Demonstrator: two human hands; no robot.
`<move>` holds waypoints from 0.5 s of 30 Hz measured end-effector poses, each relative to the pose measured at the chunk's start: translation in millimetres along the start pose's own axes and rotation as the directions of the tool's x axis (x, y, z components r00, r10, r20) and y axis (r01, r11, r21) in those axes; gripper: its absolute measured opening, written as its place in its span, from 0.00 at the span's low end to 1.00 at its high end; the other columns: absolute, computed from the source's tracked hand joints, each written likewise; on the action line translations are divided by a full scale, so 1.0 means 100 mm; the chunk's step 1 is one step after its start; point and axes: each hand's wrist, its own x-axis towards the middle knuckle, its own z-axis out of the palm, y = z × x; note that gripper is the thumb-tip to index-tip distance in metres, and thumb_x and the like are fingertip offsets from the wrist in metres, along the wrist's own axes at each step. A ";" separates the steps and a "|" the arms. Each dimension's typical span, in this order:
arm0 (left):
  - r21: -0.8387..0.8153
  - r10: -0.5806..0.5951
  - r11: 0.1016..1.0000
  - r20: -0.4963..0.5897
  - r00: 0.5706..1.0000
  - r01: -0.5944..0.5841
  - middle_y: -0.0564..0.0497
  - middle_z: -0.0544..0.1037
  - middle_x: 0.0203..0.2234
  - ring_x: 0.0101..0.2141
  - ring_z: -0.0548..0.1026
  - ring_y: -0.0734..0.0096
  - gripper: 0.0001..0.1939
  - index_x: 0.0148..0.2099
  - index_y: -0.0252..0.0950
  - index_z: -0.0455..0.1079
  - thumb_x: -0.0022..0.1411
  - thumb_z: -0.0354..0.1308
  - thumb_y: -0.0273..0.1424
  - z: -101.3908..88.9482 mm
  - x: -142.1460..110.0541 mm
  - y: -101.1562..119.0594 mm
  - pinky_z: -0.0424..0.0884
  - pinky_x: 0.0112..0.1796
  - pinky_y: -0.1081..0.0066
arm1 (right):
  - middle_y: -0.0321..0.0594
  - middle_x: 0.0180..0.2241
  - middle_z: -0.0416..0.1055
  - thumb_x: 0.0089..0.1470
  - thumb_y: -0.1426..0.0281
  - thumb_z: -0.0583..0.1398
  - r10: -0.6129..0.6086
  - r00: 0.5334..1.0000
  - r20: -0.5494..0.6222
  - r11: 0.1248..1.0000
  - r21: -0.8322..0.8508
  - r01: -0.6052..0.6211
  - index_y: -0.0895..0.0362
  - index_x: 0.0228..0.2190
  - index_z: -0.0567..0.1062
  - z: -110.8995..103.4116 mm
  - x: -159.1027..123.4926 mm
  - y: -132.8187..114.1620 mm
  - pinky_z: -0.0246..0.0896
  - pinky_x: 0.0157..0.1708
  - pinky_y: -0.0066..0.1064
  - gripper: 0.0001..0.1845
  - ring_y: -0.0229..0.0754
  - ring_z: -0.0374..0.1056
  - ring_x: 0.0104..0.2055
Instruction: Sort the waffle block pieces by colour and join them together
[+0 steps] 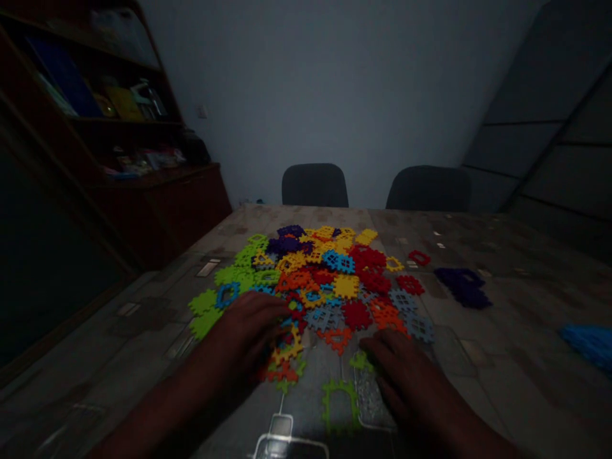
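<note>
Your left hand (251, 328) lies palm down on the near edge of the heap of flat, toothed plastic interlocking tiles (325, 280), forearm coming in from the lower left corner of the view. The fingers are bent and close together, spread over a yellow toothed tile (290, 347) and the orange toothed tile (282, 373) below it. In this dim light you cannot tell whether the fingers pinch any piece or only press on them.

Your right hand (406, 373) rests palm down on the patterned tabletop (502, 357), forearm entering from the lower right. Its fingers are loosely curled and narrow, with the fingertips just beside a small light-green tile (359, 361); whether they touch it cannot be told. It holds nothing that shows.

A light-green open-frame tile (339, 401) lies alone between your two hands, close to the near edge of the table. The heap itself sits in the middle of the table, with green pieces toward its left side, red and grey ones toward its right, purple and yellow at the far side.

To the right of the heap lies a dark purple cluster of tiles (463, 287), apart from the rest, and a blue bundle (590, 344) sits at the right edge. Two dark chairs (315, 185) stand at the far edge, and a dark wooden shelf unit (95, 127) stands off the table's left side.
</note>
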 end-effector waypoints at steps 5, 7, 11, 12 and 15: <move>-0.046 -0.025 0.998 0.198 0.980 0.035 0.46 0.76 0.52 0.52 0.73 0.58 0.11 0.54 0.43 0.72 0.71 0.57 0.34 -0.06 0.00 -0.06 0.70 0.52 0.58 | 0.49 0.49 0.73 0.57 0.79 0.56 -0.087 0.991 -0.101 0.995 0.038 0.092 0.55 0.52 0.73 0.06 -0.02 0.03 0.70 0.49 0.45 0.23 0.51 0.70 0.49; -0.051 0.000 0.999 0.297 0.955 0.016 0.46 0.71 0.59 0.58 0.68 0.53 0.15 0.54 0.43 0.71 0.66 0.64 0.34 0.00 -0.01 0.03 0.66 0.56 0.54 | 0.48 0.49 0.73 0.57 0.79 0.56 -0.117 0.987 -0.114 0.992 0.039 0.122 0.55 0.51 0.74 0.08 -0.02 0.04 0.70 0.48 0.43 0.21 0.50 0.70 0.48; 0.048 0.002 0.999 0.323 0.946 -0.018 0.47 0.67 0.63 0.63 0.62 0.50 0.11 0.50 0.43 0.72 0.67 0.62 0.29 0.15 -0.02 0.08 0.57 0.61 0.45 | 0.47 0.47 0.73 0.56 0.80 0.56 -0.150 0.982 -0.114 0.988 0.009 0.152 0.55 0.49 0.74 0.11 0.01 0.07 0.69 0.47 0.42 0.21 0.49 0.70 0.47; 0.073 -0.008 0.997 0.300 0.954 -0.015 0.47 0.68 0.63 0.63 0.63 0.51 0.08 0.49 0.43 0.72 0.68 0.59 0.27 0.18 -0.02 0.06 0.57 0.61 0.45 | 0.47 0.47 0.73 0.56 0.81 0.55 -0.149 0.982 -0.112 0.989 0.001 0.150 0.55 0.49 0.74 0.11 0.01 0.07 0.69 0.46 0.42 0.21 0.49 0.70 0.47; 0.106 -0.006 0.994 0.209 0.978 -0.016 0.46 0.70 0.60 0.60 0.66 0.55 0.09 0.49 0.42 0.71 0.71 0.55 0.25 0.21 0.00 0.00 0.57 0.60 0.47 | 0.47 0.46 0.73 0.58 0.81 0.53 -0.146 0.983 -0.112 0.989 -0.021 0.144 0.55 0.48 0.75 0.11 0.03 0.07 0.69 0.44 0.42 0.20 0.49 0.69 0.45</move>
